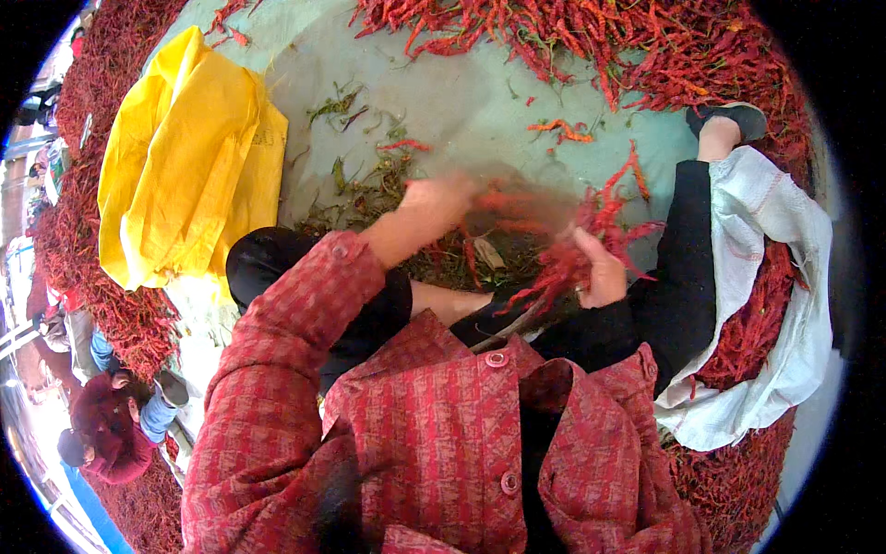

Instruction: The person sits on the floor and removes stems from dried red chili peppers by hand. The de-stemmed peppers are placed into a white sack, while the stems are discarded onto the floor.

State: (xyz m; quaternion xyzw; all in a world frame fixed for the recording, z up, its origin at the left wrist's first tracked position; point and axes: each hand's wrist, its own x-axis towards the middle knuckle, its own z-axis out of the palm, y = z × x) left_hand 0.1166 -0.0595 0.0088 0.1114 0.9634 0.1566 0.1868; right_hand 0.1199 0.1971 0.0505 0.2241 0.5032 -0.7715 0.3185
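Note:
My right hand (603,273) is closed around a bunch of red chili peppers (609,218) that fan out on both sides of it. To its left, my left hand (439,201) is blurred by motion, and its fingers cannot be made out. Blurred red peppers show between the two hands. Beneath and beside the left hand lies a heap of green-brown stems and plant scraps (360,208), with a pale dry scrap (489,253) on it. A few loose peppers (564,130) lie on the pale green ground sheet (457,104) beyond.
A large pile of red peppers (692,55) spans the far side. A crumpled yellow woven sack (187,166) stands at left. At right, beside my leg, is an open white woven sack (803,332) holding peppers. Another person (111,422) sits at lower left near more peppers.

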